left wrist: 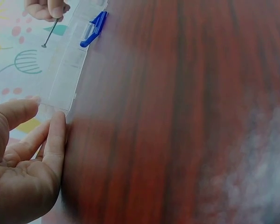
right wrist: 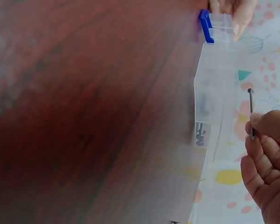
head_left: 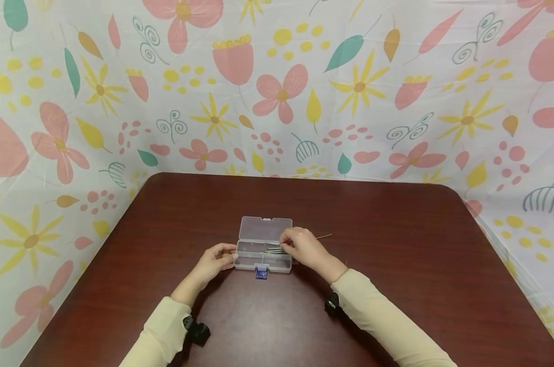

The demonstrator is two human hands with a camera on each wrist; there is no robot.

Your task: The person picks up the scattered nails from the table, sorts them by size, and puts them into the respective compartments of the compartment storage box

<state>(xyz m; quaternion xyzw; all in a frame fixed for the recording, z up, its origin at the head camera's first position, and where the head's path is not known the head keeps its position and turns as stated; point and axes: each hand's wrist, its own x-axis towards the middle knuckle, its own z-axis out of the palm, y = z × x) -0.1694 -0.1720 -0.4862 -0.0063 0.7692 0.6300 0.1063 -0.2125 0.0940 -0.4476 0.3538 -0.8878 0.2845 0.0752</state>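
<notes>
A clear plastic storage box with compartments and a blue latch stands on the table, its lid swung back. My left hand holds the box's left end, the thumb at its top edge and fingers against the side. Over the right part of the box, my right hand pinches a long, thin metal nail between thumb and fingertips, its flat head sticking out. Several similar nails lie in the back right compartment; their heads show through the wall.
A thin brownish stick-like piece lies on the table beyond my right hand. The dark red-brown wooden table meets a flower-patterned cloth at its back and sides.
</notes>
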